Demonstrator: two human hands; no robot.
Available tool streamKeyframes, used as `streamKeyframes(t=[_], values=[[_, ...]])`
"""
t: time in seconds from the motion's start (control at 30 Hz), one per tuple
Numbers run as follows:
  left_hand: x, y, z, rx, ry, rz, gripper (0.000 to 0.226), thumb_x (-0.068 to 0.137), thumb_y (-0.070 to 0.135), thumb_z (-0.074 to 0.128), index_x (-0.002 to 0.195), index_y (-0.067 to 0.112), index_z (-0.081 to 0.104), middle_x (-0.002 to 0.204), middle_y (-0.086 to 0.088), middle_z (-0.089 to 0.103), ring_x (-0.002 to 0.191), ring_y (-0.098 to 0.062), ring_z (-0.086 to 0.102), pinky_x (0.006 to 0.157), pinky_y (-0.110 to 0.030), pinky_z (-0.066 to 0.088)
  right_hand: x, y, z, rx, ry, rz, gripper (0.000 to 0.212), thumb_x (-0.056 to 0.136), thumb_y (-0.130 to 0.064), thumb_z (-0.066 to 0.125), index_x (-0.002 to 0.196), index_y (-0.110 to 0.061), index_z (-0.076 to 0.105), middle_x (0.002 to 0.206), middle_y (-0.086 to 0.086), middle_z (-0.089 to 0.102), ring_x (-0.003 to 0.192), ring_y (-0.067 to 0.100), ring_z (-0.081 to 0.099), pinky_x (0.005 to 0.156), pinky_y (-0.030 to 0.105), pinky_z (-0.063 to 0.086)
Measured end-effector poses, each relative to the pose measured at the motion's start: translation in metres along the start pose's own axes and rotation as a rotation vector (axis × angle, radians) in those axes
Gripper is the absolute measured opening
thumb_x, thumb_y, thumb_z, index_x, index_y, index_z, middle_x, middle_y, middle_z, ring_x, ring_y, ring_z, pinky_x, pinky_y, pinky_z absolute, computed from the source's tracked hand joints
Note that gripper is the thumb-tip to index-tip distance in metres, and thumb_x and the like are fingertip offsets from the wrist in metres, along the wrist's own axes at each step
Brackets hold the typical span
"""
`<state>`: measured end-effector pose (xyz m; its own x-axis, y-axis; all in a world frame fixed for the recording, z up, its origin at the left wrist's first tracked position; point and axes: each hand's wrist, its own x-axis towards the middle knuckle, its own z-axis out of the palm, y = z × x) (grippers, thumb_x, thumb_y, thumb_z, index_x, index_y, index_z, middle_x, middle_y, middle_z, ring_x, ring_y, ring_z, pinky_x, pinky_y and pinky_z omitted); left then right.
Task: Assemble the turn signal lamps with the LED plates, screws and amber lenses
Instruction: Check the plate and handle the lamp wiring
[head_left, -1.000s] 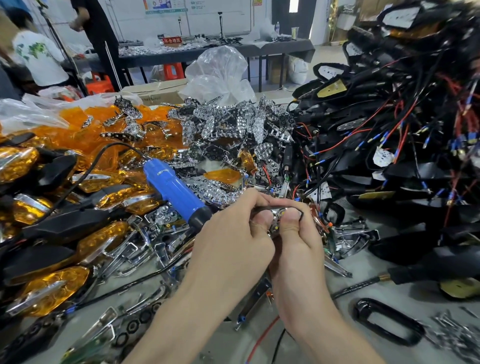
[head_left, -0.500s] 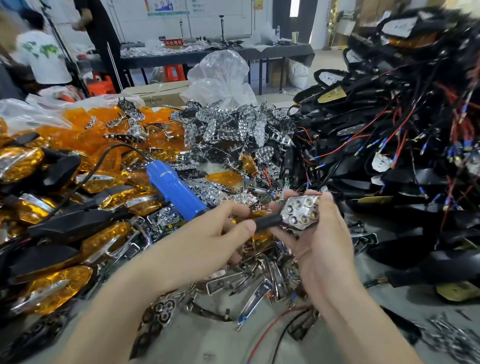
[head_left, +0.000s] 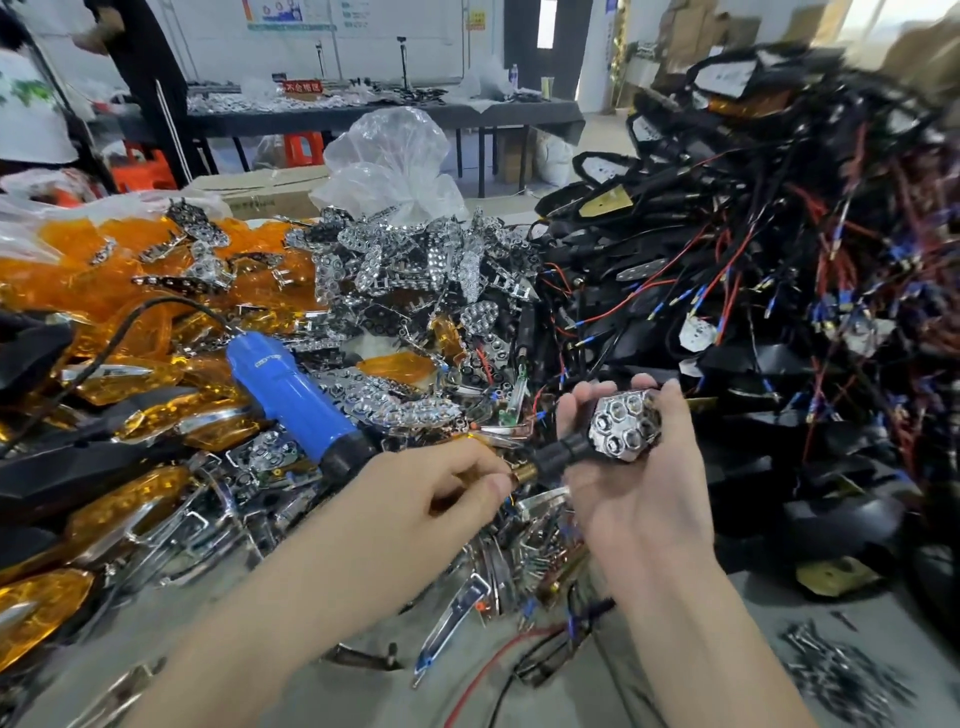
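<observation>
Chrome LED plate (head_left: 623, 428) in right hand (head_left: 636, 501), left hand (head_left: 415, 499) pinching stem (head_left: 561, 457)

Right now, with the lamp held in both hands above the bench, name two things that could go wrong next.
The LED plate sits in the lamp the right hand grips; if not yet screwed, tilting may drop it. The left hand pinches only the brass end, so the lamp could twist.
</observation>
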<state>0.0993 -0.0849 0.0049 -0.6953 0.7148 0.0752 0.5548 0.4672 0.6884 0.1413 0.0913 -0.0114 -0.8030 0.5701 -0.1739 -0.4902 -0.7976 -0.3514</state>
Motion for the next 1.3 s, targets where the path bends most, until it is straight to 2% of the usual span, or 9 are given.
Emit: streamKeyframes(t=[0.2, 0.3, 0.47, 0.57, 0.63, 0.73, 0.83, 1.07, 1.3], values=[[0.000, 0.000, 0.008, -0.066, -0.036, -0.019, 0.011, 0.100, 0.039, 0.050, 0.091, 0.043, 0.055, 0.067, 0.010, 0.063, 0.052, 0.000, 0.050, 0.050, -0.014, 0.039, -0.004, -0.002, -0.002, -0.025, -0.090, 0.044, 0.007, 0.093, -0.013, 0.063, 0.086, -0.013, 0.065, 0.083, 0.006, 0.064, 0.069, 0.021, 0.065, 0.057, 0.029, 0.054], [-0.001, -0.002, 0.006, -0.061, -0.072, -0.029, 0.012, 0.102, 0.038, 0.048, 0.093, 0.044, 0.054, 0.065, 0.011, 0.062, 0.051, -0.002, 0.047, 0.050, -0.017, 0.039, -0.004, -0.001, -0.003, -0.003, -0.158, 0.055, 0.014, 0.080, -0.006, 0.064, 0.088, -0.017, 0.065, 0.084, 0.004, 0.065, 0.072, 0.021, 0.067, 0.061, 0.029, 0.056], [-0.001, 0.003, 0.000, -0.184, -0.053, -0.062, 0.034, 0.101, 0.025, 0.042, 0.107, 0.055, 0.057, 0.090, 0.011, 0.071, 0.068, -0.015, 0.064, 0.059, -0.035, 0.056, -0.007, 0.004, -0.004, -0.140, -0.250, 0.080, 0.009, 0.086, -0.016, 0.067, 0.093, -0.022, 0.069, 0.089, 0.002, 0.070, 0.106, 0.026, 0.073, 0.093, 0.039, 0.055], [0.000, 0.007, 0.001, -0.303, -0.044, -0.061, 0.036, 0.090, 0.038, 0.042, 0.116, 0.058, 0.058, 0.100, 0.012, 0.073, 0.080, -0.016, 0.069, 0.073, -0.043, 0.060, -0.007, 0.005, 0.000, -0.187, -0.232, 0.072, 0.017, 0.085, -0.022, 0.067, 0.101, -0.022, 0.060, 0.091, 0.001, 0.071, 0.114, 0.026, 0.072, 0.098, 0.040, 0.049], [0.002, 0.007, 0.001, -0.351, -0.029, -0.068, 0.034, 0.088, 0.049, 0.044, 0.117, 0.056, 0.060, 0.098, 0.013, 0.073, 0.081, -0.014, 0.070, 0.076, -0.043, 0.061, -0.010, 0.008, 0.001, -0.227, -0.248, 0.078, 0.018, 0.085, -0.026, 0.064, 0.102, -0.024, 0.057, 0.093, 0.000, 0.072, 0.106, 0.021, 0.074, 0.083, 0.039, 0.054], [0.006, 0.008, 0.001, -0.316, 0.026, -0.058, 0.021, 0.096, 0.061, 0.047, 0.108, 0.051, 0.062, 0.083, 0.017, 0.073, 0.065, 0.001, 0.066, 0.061, -0.020, 0.056, -0.020, 0.019, 0.001, -0.361, -0.315, 0.145, 0.015, 0.088, -0.031, 0.061, 0.102, -0.028, 0.057, 0.104, -0.001, 0.076, 0.085, 0.018, 0.073, 0.061, 0.038, 0.049], [0.006, 0.006, -0.001, -0.322, 0.054, -0.102, 0.034, 0.092, 0.062, 0.046, 0.097, 0.033, 0.064, 0.063, 0.007, 0.067, 0.050, -0.005, 0.058, 0.052, -0.024, 0.048, -0.028, 0.033, 0.000, -0.479, -0.370, 0.175, 0.010, 0.091, -0.031, 0.064, 0.100, -0.027, 0.063, 0.118, 0.003, 0.072, 0.080, 0.024, 0.067, 0.050, 0.036, 0.046], [0.005, 0.004, -0.006, -0.531, -0.015, -0.208, 0.014, 0.099, 0.051, 0.047, 0.103, 0.055, 0.060, 0.056, 0.012, 0.058, 0.048, -0.005, 0.044, 0.043, -0.018, 0.033, -0.030, 0.036, 0.003, -0.526, -0.376, 0.214, 0.011, 0.085, -0.030, 0.068, 0.089, -0.025, 0.076, 0.096, 0.007, 0.073, 0.069, 0.020, 0.070, 0.048, 0.032, 0.052], [0.003, 0.004, -0.013, -0.555, -0.046, -0.249, 0.044, 0.099, 0.054, 0.049, 0.071, 0.023, 0.064, 0.058, 0.006, 0.053, 0.046, -0.012, 0.036, 0.042, -0.022, 0.026, -0.025, 0.034, -0.001, -0.571, -0.479, 0.245, 0.037, 0.095, -0.046, 0.050, 0.111, -0.017, 0.065, 0.113, 0.015, 0.072, 0.064, 0.022, 0.060, 0.064, 0.036, 0.050]])
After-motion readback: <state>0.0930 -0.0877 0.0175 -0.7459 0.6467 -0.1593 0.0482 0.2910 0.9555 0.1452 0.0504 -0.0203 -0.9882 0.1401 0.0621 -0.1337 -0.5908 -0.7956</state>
